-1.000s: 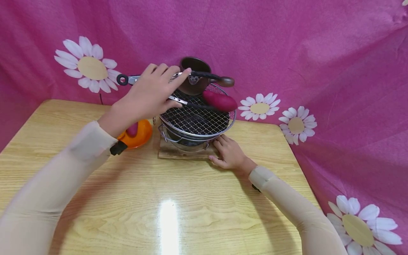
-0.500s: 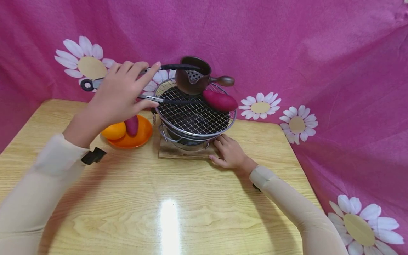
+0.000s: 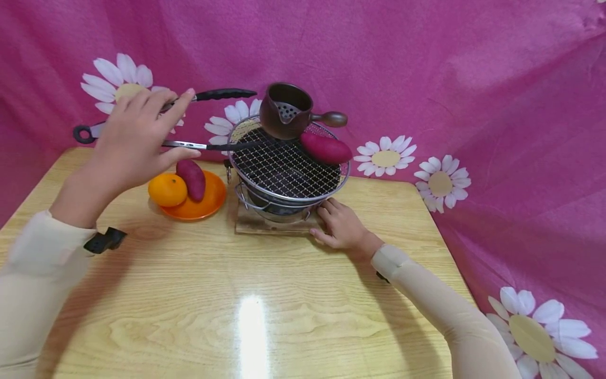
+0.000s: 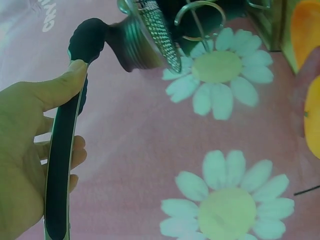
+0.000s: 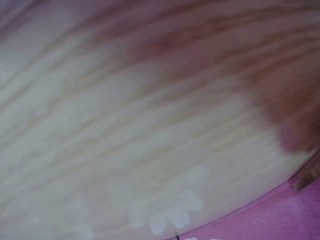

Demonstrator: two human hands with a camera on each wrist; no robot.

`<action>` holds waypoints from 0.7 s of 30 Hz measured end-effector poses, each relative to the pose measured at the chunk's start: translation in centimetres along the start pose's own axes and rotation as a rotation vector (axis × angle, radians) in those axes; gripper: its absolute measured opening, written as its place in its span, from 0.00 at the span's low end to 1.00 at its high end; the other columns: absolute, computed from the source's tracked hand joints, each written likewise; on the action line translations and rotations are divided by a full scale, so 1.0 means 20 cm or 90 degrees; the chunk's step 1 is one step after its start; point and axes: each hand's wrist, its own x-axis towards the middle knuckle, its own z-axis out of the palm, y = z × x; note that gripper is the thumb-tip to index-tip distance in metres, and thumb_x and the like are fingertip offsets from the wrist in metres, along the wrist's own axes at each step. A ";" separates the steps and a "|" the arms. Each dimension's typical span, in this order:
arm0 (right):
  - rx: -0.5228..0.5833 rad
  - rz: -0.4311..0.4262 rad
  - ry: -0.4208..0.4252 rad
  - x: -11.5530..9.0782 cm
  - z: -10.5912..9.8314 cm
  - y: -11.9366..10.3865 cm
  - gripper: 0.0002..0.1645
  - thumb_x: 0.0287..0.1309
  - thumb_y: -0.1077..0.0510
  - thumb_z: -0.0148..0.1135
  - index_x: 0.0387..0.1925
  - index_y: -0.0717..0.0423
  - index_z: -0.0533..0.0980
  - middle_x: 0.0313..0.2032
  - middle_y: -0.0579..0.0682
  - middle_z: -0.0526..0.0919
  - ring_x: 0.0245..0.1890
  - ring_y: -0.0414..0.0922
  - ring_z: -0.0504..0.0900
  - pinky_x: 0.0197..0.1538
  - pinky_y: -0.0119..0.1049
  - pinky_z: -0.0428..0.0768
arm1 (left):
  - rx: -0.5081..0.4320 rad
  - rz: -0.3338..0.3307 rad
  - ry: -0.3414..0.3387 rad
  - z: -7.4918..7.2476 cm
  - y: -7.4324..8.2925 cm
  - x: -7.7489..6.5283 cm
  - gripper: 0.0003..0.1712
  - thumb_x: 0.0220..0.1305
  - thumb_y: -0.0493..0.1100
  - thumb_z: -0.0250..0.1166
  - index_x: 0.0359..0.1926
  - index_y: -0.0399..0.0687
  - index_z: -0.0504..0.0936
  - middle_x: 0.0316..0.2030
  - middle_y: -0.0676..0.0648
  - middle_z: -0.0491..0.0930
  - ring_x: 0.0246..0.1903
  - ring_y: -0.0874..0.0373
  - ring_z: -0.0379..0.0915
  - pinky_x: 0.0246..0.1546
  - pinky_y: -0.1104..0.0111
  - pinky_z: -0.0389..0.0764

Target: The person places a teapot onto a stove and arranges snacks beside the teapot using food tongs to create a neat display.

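Metal tongs are standing wide in the curved grip of the raised left hand near the table's back edge, the right hand resting, hold unclear, beside the wooden board.

1. The left hand, gripping the tongs, has moved leftward, away from the wire grill grate.
2. Ahead of the grip, the tongs' upper tip has cleared the brown side-handled pot, which it crossed earlier.
3. The lower tip has drawn back from the red sweet potato to just over the grate's near-grip edge.
4. Below the grip, the orange citrus fruit and purple sweet potato, partly hidden before, have come into fuller view.
5. Behind the grip, the large daisy is now more covered.
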 end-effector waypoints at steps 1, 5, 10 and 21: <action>-0.002 0.001 -0.006 0.00 -0.01 0.00 0.45 0.72 0.28 0.31 0.44 0.62 0.77 0.45 0.57 0.81 0.49 0.54 0.78 0.51 0.50 0.81 | -0.003 0.001 0.000 0.00 -0.01 -0.01 0.55 0.57 0.47 0.76 0.80 0.45 0.55 0.64 0.29 0.68 0.64 0.32 0.60 0.67 0.39 0.60; -0.005 0.003 -0.026 0.01 -0.03 -0.01 0.44 0.73 0.29 0.33 0.45 0.62 0.78 0.45 0.58 0.82 0.50 0.54 0.79 0.53 0.49 0.81 | -0.005 -0.005 -0.002 0.02 -0.04 -0.04 0.56 0.56 0.46 0.78 0.80 0.45 0.56 0.66 0.29 0.66 0.65 0.31 0.60 0.68 0.38 0.59; 0.000 0.003 -0.053 0.03 -0.08 -0.03 0.39 0.71 0.32 0.42 0.44 0.63 0.80 0.46 0.59 0.83 0.50 0.55 0.81 0.54 0.50 0.81 | -0.004 -0.019 -0.013 0.04 -0.07 -0.07 0.58 0.55 0.45 0.78 0.80 0.46 0.55 0.66 0.29 0.66 0.64 0.31 0.61 0.63 0.36 0.63; -0.014 0.010 -0.104 0.08 -0.13 -0.03 0.30 0.62 0.37 0.53 0.36 0.61 0.81 0.41 0.57 0.85 0.44 0.54 0.83 0.49 0.49 0.82 | -0.003 -0.030 -0.031 0.10 -0.17 -0.12 0.58 0.55 0.47 0.78 0.80 0.45 0.54 0.64 0.28 0.67 0.61 0.30 0.62 0.57 0.38 0.66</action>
